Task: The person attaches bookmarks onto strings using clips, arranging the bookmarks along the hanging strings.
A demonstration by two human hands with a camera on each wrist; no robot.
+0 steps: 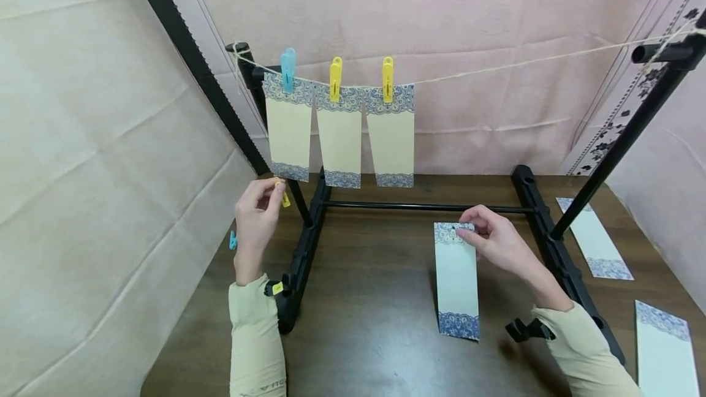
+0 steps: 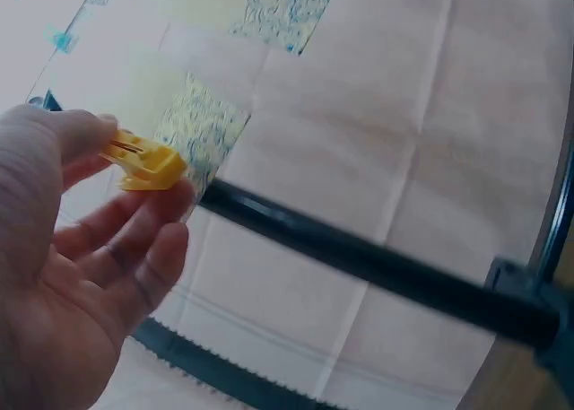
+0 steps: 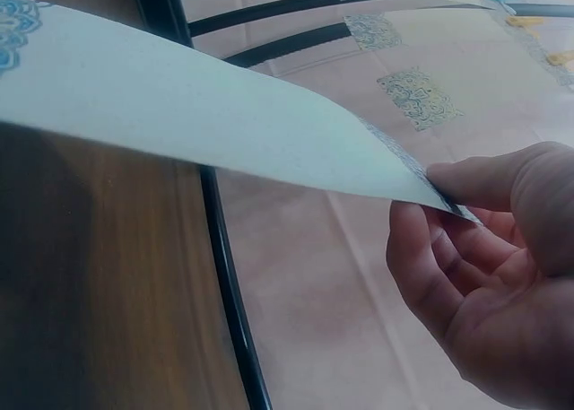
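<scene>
Three lace-bordered paper cards (image 1: 339, 139) hang clipped on string (image 1: 496, 68), seemingly half done; three unclipped: one card (image 1: 456, 280) below string's middle, pinched by right hand (image 1: 493, 241), two cards (image 1: 595, 241) lying below string's right end. Left hand (image 1: 258, 216) pinches yellow clothespin (image 1: 285, 200) below string's left end.

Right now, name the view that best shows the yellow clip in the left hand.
Left wrist view: the clip is large and close, pinched by the left hand. The head view shows it small and partly covered; the right wrist view misses it.
</scene>
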